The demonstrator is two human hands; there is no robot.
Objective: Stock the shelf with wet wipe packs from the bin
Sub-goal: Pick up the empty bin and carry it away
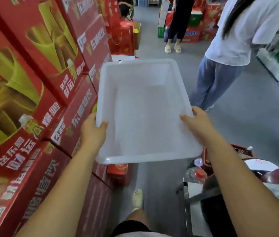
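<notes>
The bin [143,117], a translucent white plastic tub, hangs in the air between the two hands, tilted so that its far end rises away from the fingers and its bare bottom faces the camera. The left hand [92,132] grips the left long rim near the near corner. Its thumb [103,125] is hooked over the lip into the tub, and the rest of its fingers are curled under the rim outside, mostly hidden. The right hand [199,124] grips the opposite rim a little farther along. Its thumb [184,117] lies inside on the wall and its fingers [195,111] are wrapped round the lip from outside. The near short rim sits between the two forearms, closer to the body than the fingers.

Left of the left fingers, almost touching the tub's side, stands a wall of stacked red cartons [32,82] printed with gold and white lettering. Below the tub, a small red box [118,173] rests on the grey floor [237,117], and a pale shoe [137,197] shows below it. Beyond the right fingers a person in a white shirt and jeans [229,48] stands on the floor. Farther off, past the tub's far end, stands another in black [178,23]. Below the right forearm lies a blurred clutter with a red-capped bottle [199,173].
</notes>
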